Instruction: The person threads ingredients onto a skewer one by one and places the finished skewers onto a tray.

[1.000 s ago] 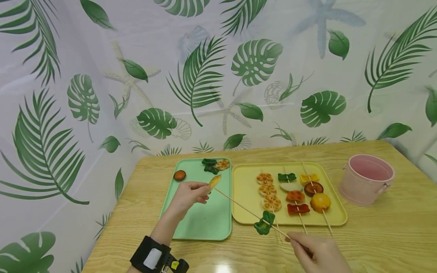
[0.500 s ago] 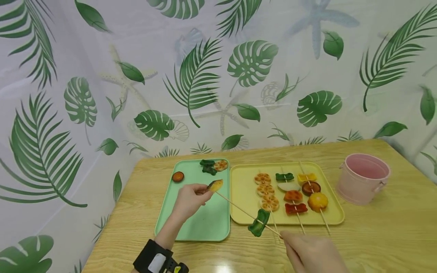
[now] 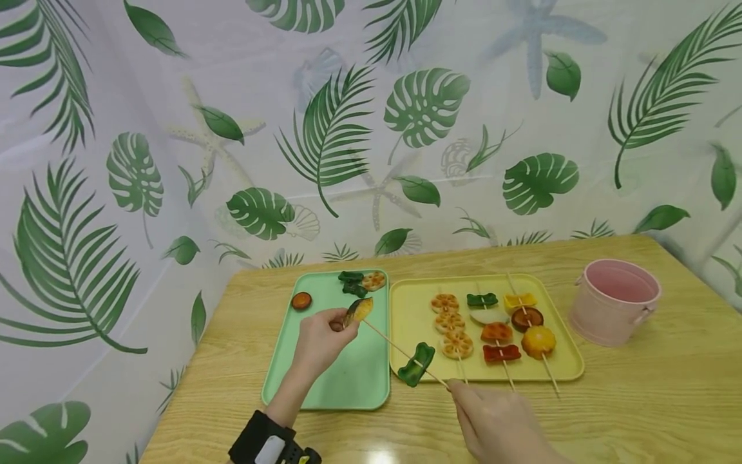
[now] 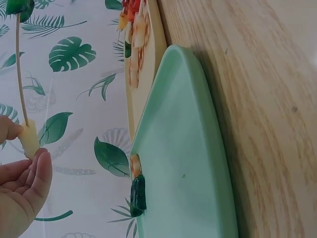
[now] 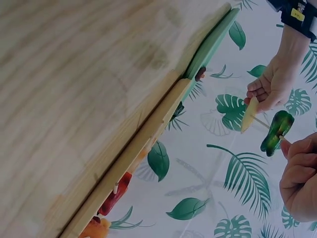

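Note:
My left hand (image 3: 320, 340) is raised over the green tray (image 3: 353, 380) and pinches a yellow slice with a dark rind (image 3: 362, 310) between thumb and fingers. The tip of a thin wooden skewer (image 3: 379, 333) meets this slice; in the left wrist view the skewer (image 4: 21, 74) runs straight to the face of the slice (image 4: 29, 141). A piece of green pepper (image 3: 416, 365) is threaded on the skewer, close to my right hand. With curled fingers my right hand (image 3: 493, 412) grips the skewer's lower end, in front of the yellow tray (image 3: 420, 370).
Three loaded skewers lie on the yellow tray, one with lotus root slices (image 3: 449, 322). On the green tray are a round brown slice (image 3: 301, 300), dark green pieces (image 3: 352, 283) and a lotus root slice (image 3: 374, 280). A pink bucket (image 3: 616, 303) stands at right.
My right hand has moved left with the skewer, bringing the green pepper nearer the left hand. The yellow slice has been turned in the left fingers so its dark rind shows.

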Demonstrator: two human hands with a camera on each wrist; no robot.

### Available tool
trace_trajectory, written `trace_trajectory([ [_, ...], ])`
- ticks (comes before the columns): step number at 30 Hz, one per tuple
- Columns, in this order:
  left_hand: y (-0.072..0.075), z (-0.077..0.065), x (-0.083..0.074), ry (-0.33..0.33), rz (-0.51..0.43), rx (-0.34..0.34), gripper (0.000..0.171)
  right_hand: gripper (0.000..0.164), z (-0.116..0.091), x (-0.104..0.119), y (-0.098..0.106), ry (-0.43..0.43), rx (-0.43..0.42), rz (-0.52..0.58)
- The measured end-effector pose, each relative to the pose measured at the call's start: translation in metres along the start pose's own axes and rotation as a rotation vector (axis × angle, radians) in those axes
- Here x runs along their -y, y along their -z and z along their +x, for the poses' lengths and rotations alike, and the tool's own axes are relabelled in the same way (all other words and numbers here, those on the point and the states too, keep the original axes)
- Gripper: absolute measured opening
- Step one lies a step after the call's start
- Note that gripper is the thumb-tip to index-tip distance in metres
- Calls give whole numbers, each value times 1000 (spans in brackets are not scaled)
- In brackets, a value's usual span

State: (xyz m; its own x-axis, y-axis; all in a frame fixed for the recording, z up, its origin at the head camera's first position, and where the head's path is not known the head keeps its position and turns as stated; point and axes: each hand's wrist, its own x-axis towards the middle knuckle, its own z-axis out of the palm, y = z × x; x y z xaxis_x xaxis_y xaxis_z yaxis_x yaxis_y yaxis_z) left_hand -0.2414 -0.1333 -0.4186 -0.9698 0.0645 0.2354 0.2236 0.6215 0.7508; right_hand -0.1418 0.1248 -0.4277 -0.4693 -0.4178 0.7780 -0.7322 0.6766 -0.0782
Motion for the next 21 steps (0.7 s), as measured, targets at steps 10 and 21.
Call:
trace_trajectory([
  [10,-4,-5,-4,-48,-5,-14,33,13,6,-3,-4,-103,108,88],
  [21,-19,-10,-15,-111,21,40,21,10,20,4,-15,-338,291,173],
])
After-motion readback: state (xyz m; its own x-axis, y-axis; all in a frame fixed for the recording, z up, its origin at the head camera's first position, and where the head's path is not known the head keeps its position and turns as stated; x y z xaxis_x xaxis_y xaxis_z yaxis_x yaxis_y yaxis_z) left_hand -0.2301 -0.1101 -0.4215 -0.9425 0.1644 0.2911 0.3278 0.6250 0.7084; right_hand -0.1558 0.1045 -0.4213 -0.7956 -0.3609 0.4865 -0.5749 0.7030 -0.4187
